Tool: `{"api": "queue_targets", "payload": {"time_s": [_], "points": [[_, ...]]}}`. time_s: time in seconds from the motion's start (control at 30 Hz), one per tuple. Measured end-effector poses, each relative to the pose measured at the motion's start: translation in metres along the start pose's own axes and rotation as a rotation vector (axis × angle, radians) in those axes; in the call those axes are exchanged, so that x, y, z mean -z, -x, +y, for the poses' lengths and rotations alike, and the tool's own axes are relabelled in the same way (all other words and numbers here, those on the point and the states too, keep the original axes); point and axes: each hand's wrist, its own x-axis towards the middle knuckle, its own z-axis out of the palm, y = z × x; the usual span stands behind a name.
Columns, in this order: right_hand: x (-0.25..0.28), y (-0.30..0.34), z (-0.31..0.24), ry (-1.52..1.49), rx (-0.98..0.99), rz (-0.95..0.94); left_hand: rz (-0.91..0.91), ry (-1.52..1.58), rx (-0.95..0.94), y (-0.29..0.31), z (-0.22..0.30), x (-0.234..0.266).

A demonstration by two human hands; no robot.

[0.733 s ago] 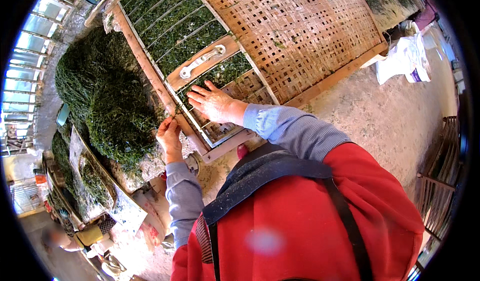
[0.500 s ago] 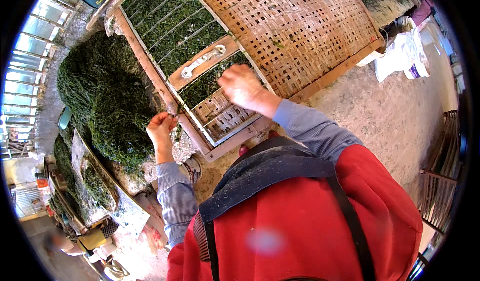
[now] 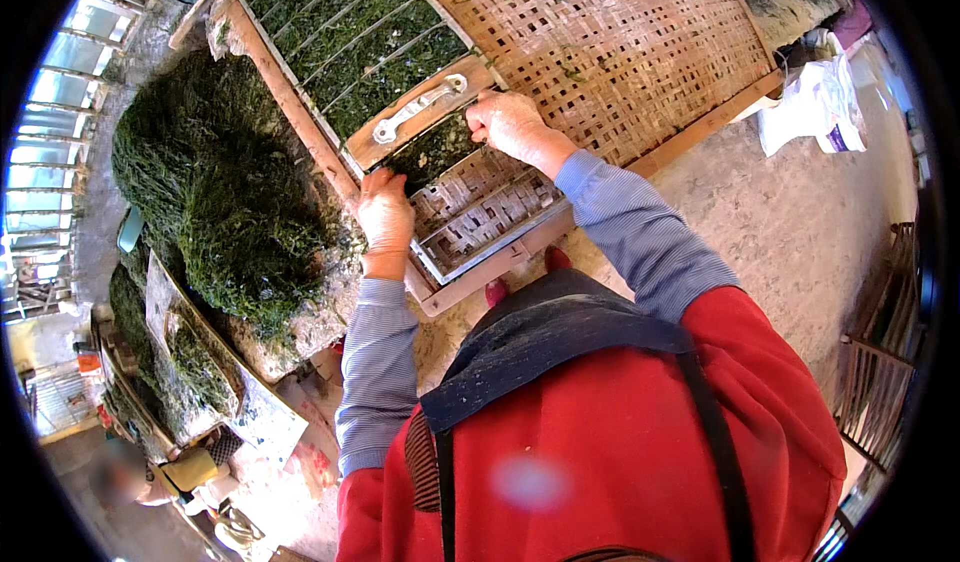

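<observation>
Blue-white window panes (image 3: 72,92) at far left, barred. Next, dark green leafy heap (image 3: 215,192), large and tangled, close beside a brown wooden rail (image 3: 290,102).

Then left hand (image 3: 387,217), at the left edge of a pale frame (image 3: 500,240), just by the lower left end of a wooden bar (image 3: 430,117). Back of hand uppermost, fingers curled inward over the edge; wrist nearly straight, forearm in blue striped sleeve (image 3: 375,362), coming almost straight up from the lower edge of view.

Between and just beyond the hands: the bar, set slantwise across the frame, with a white handle (image 3: 418,110) along its top. Past the bar, thin rods (image 3: 400,51) over a layer of green leaf (image 3: 335,52). On the near side, a narrow strip of similar leaf, then bare weave inside the frame's near end.

Right hand (image 3: 515,130) at the frame's right edge, just below the bar's right end. Fingers bent tight, knuckles forward; forearm slanting in from lower right, elbow swung wider than the left.

Hands apart from each other, one per side, fingers of both curled; clamped on bar end or frame edge, cannot tell.

Farther right, woven panel (image 3: 610,57), wood-edged, beneath the frame. Beyond its right corner, white bag (image 3: 812,112), crumpled.
</observation>
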Motion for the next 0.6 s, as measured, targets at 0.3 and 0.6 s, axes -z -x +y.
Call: {"api": "queue_targets", "payload": {"time_s": [0.3,0.6], "points": [[-0.005,-0.012,-0.058,0.043,0.229,0.133,0.035,0.594,0.587,0.02,-0.037,0.05],[-0.046,-0.016,-0.066,0.121,0.157,-0.03,0.06,0.101,0.295,0.032,-0.018,0.02]]}}
